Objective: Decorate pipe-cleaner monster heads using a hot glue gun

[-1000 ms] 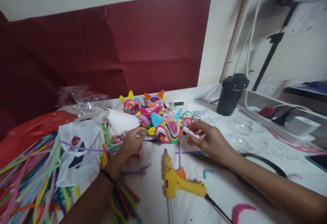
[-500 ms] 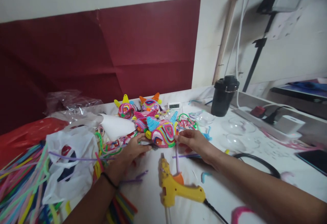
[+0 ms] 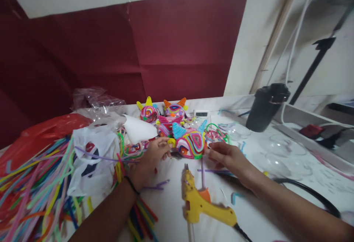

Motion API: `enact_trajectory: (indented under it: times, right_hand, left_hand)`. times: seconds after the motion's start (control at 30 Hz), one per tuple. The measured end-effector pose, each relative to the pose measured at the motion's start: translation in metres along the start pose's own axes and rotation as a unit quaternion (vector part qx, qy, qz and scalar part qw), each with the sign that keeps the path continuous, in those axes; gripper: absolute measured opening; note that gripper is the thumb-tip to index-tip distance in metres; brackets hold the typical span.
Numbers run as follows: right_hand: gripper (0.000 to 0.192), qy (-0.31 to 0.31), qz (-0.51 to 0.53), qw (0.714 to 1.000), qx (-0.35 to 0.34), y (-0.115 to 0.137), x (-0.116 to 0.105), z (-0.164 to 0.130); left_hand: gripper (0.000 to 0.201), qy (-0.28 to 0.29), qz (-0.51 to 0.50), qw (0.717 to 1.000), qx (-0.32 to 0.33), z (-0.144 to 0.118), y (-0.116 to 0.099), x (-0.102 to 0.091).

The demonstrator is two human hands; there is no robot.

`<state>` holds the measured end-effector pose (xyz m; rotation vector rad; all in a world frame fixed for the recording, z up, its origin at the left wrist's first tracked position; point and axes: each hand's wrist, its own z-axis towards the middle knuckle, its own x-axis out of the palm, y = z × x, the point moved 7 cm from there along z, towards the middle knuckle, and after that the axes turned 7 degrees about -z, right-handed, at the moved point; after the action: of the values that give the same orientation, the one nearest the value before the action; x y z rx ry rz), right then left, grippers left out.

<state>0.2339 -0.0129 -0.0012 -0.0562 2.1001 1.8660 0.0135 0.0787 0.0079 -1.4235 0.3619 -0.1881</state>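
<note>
A round, multicoloured pipe-cleaner figure (image 3: 190, 143) with blue horns sits on the white table between my hands. My left hand (image 3: 153, 156) touches its left side with curled fingertips. My right hand (image 3: 227, 156) rests just right of it, fingers loosely apart and close to its edge; whether they touch it is unclear. Behind it stand more such figures (image 3: 162, 115) with yellow, orange and pink horns. A yellow glue gun (image 3: 201, 205) lies in front of my hands, nozzle pointing away from me.
Heaps of coloured pipe cleaners (image 3: 35, 183) and plastic bags (image 3: 91, 153) fill the left. A black cup (image 3: 266, 106), clear plastic half-domes (image 3: 279, 150), a black cable (image 3: 306, 194) and a power strip lie to the right. Dark red paper covers the wall.
My view has swung left and down a little. My right hand has let its fingers spread and sits slightly off the figure; my left hand stays on the figure's left side.
</note>
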Motion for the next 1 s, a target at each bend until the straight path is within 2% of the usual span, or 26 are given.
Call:
enact_trajectory:
  times: [0.1, 0.23, 0.43, 0.53, 0.73, 1.0]
  right_hand:
    - [0.051, -0.014, -0.107, 0.992, -0.067, 0.000, -0.011, -0.005]
    - [0.044, -0.004, -0.237, 0.962, -0.138, 0.005, -0.019, -0.022]
    - [0.028, 0.058, -0.355, 0.908, -0.215, 0.012, -0.010, -0.061]
    - [0.023, 0.058, -0.397, 0.880, -0.256, 0.014, -0.010, -0.080]
    - [0.021, 0.034, -0.439, 0.860, -0.260, 0.008, -0.024, -0.102]
    - [0.021, 0.020, -0.469, 0.844, -0.260, 0.004, -0.037, -0.112]
  left_hand:
    - [0.015, -0.014, -0.003, 1.000, 0.008, -0.002, -0.002, 0.000]
    - [0.015, -0.026, -0.008, 1.000, 0.011, -0.001, -0.004, -0.001]
    - [0.010, -0.037, -0.014, 0.999, 0.019, -0.001, -0.006, -0.002]
    - [0.011, -0.032, -0.020, 0.999, 0.018, -0.002, -0.005, 0.000]
    - [0.024, -0.035, -0.023, 0.999, 0.023, 0.003, 0.004, 0.003]
    - [0.033, -0.041, -0.011, 0.999, 0.035, 0.002, 0.005, 0.005]
